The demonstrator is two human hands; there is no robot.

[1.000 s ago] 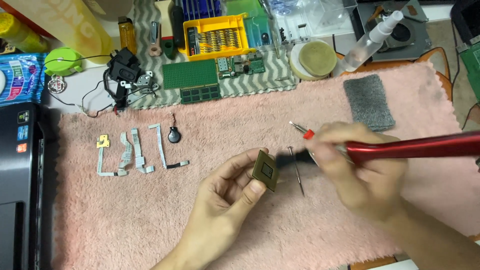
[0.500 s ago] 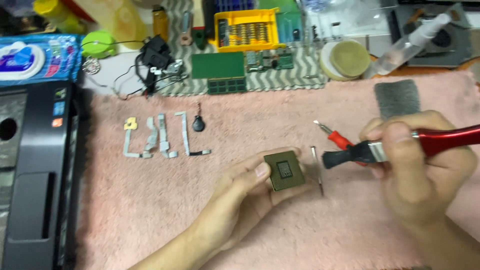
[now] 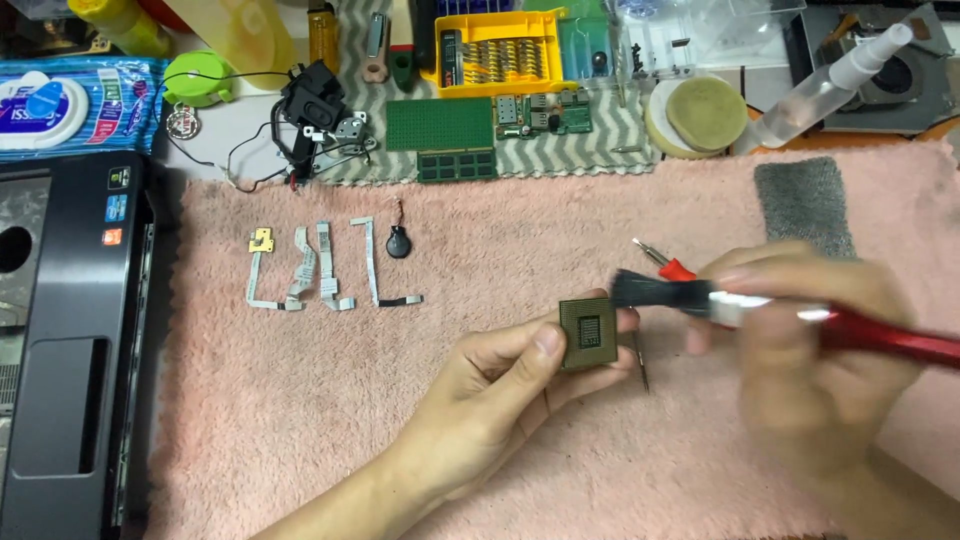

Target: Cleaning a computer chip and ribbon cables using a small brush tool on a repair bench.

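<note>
The left hand [image 3: 490, 400] pinches a square chip [image 3: 588, 334] upright above the pink towel [image 3: 300, 420], while the right hand [image 3: 810, 350], closed around a red-handled brush [image 3: 700, 298], lies just right, bristles touching the chip's upper right edge.

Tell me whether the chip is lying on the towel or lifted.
Lifted: the left hand pinches the square chip by its edges above the pink towel.

Pink towel [image 3: 300, 420]; ribbon cables [image 3: 320, 265]; coin cell [image 3: 398, 242]; yellow bit case [image 3: 500, 48]; laptop base [image 3: 60, 340].
</note>
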